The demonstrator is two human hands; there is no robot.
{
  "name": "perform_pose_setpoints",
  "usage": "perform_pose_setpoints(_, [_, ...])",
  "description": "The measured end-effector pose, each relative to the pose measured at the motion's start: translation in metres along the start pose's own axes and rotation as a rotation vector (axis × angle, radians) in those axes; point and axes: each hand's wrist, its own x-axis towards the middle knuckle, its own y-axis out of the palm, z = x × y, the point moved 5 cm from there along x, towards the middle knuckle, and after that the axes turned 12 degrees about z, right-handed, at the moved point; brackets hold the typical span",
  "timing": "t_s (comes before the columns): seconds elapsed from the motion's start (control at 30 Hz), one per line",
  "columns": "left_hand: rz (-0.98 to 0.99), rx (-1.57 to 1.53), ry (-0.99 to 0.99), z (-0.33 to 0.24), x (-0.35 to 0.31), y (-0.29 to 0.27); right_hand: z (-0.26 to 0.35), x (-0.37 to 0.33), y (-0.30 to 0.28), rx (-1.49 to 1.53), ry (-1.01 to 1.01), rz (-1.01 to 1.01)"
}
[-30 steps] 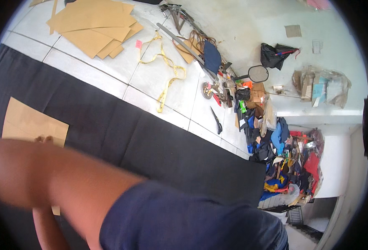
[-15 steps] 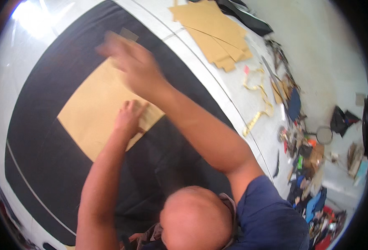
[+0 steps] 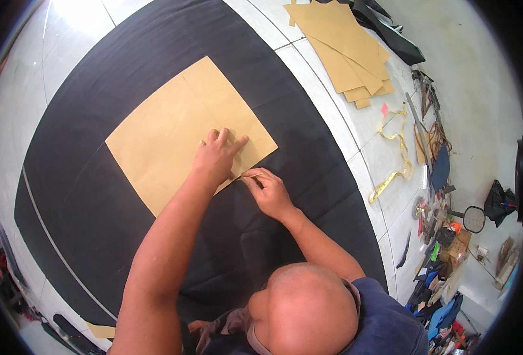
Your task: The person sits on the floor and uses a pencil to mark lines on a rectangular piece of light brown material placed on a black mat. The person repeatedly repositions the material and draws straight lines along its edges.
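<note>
A square sheet of brown pattern paper (image 3: 172, 124) lies flat on a large spread of black cloth (image 3: 89, 142). My left hand (image 3: 216, 158) presses on the sheet close to its near right edge, fingers spread and pointing away from me. Just right of it, my right hand (image 3: 268, 190) is closed in a pinch at that same edge, over the black cloth. Something thin and tan shows between its fingertips, too small to name for sure. Faint pale lines run across the cloth beyond the sheet's far corner.
White tiled floor (image 3: 288, 68) surrounds the cloth. Several brown paper pieces (image 3: 338, 44) are stacked at the far right, with a yellow tape measure (image 3: 404, 160) nearer. Tools and clutter (image 3: 445, 236) line the right wall. A pale line (image 3: 54, 242) curves along the cloth's left side.
My right hand has come back from the sheet's far corner to its near right edge, beside my left hand. My left hand stays pressed on the paper. The view has shifted slightly.
</note>
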Motion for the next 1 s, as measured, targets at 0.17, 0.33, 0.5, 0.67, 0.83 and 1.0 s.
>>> perform_pose_setpoints(0.17, [0.017,-0.030,-0.004,0.004,0.004,0.002,-0.001,0.003,0.007,-0.066,-0.047,-0.021])
perform_pose_setpoints(0.33, [0.032,0.010,-0.021,0.003,0.006,0.003,-0.002,0.006,0.008,-0.102,-0.049,-0.004])
perform_pose_setpoints(0.5, [0.022,0.097,-0.010,-0.005,0.006,-0.001,-0.003,0.007,0.009,-0.119,-0.060,-0.014])
perform_pose_setpoints(0.67, [0.049,0.153,-0.027,-0.003,0.007,0.003,-0.010,0.013,-0.027,-0.263,-0.006,-0.164])
perform_pose_setpoints(0.83, [-0.029,0.407,0.045,-0.017,0.019,0.002,-0.019,0.015,-0.052,-0.338,0.014,-0.247])
perform_pose_setpoints(1.0, [-0.013,0.439,0.221,-0.022,0.043,0.017,-0.007,0.014,-0.027,-0.367,-0.040,-0.136])
